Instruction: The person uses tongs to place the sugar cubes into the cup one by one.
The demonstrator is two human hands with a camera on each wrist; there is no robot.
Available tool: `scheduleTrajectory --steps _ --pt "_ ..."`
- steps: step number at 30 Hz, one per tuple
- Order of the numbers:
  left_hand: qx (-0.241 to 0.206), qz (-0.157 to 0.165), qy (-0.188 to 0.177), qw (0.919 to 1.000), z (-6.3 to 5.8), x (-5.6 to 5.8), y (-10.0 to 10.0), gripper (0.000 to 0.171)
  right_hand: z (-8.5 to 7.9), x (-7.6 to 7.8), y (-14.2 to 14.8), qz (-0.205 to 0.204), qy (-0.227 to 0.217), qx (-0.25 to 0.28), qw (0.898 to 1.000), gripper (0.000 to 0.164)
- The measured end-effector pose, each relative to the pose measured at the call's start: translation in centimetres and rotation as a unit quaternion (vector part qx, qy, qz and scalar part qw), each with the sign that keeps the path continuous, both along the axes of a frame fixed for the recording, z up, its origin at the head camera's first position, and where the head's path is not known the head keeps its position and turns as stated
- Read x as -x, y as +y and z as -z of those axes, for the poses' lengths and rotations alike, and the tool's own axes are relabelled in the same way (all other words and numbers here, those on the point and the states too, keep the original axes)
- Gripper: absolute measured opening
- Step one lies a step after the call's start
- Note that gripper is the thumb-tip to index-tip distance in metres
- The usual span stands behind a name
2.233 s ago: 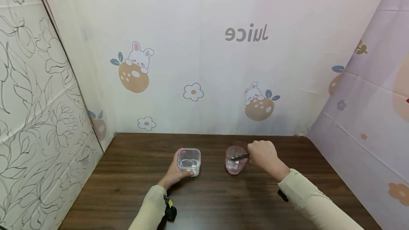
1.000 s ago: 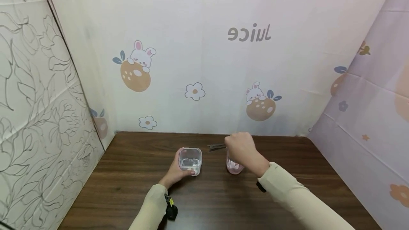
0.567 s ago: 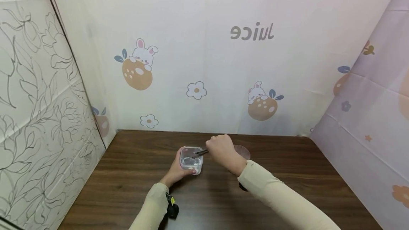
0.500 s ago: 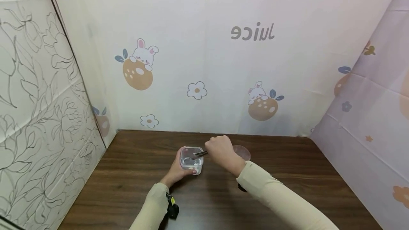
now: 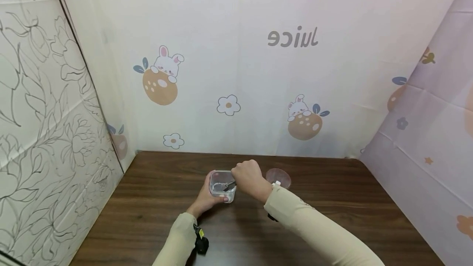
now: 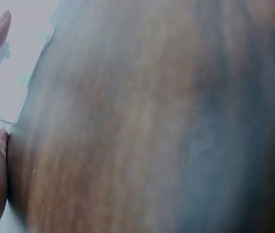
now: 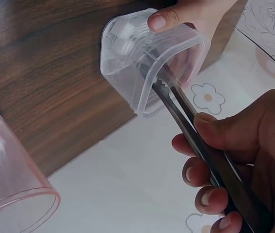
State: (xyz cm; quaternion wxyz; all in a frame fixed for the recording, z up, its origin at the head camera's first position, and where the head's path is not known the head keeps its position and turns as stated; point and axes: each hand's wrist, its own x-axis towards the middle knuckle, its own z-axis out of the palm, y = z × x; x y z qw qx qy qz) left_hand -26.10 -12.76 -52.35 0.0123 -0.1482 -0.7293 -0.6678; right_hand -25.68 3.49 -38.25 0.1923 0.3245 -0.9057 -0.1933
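My left hand grips a clear square plastic container on the table, its thumb along the near side. Whitish lumps show at the container's bottom in the right wrist view. In my right hand is a pair of metal tongs, pinched between thumb and fingers. The tongs' tips reach through the mouth of the container and lie inside it, close together. To the right stands a pink see-through cup with white pieces in it, partly hidden behind my right forearm in the head view.
The dark wooden table ends at a printed cloth wall behind the container and cup. More cloth walls close off the left and right sides. A small black device is strapped at my left wrist.
My right hand has brought the tongs leftward from the pink cup to the container, and their tips have gone lower inside it. My left hand keeps its grip on the container.
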Motion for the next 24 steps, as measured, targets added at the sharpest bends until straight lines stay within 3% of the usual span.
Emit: scheduleTrajectory --steps 24 --pt "-0.018 0.004 -0.008 0.9998 -0.1 0.2 -0.1 0.102 0.7 0.4 -1.4 0.020 -0.004 -0.046 0.999 0.012"
